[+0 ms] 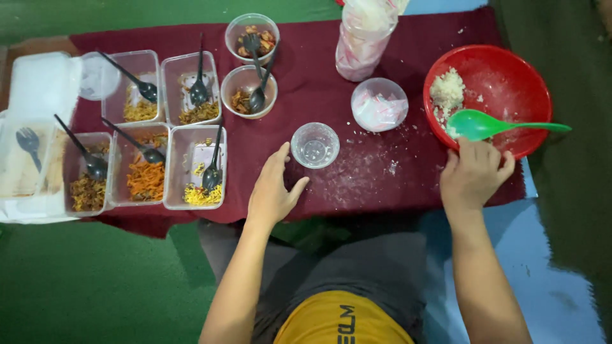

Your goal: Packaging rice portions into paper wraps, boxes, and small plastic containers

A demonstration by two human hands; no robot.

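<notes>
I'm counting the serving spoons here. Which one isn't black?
The spoon lying in the red bowl, just above the right hand: it is bright green, while every spoon in the clear containers is black.

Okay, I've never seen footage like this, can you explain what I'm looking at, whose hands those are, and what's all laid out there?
There is one picture, taken by a camera worn on a person's head and looking down, so both hands are the wearer's own. No machine is involved. The left hand lies open on a dark red cloth, beside a small clear cup; whether it touches the cup is hard to tell. The right hand rests at the near rim of a red bowl that holds some white rice and a green spoon. Neither hand grips anything. To the left stand clear rectangular tubs and two round bowls of food, each with a black spoon. A bag of plastic lids stands at the far side.
</notes>
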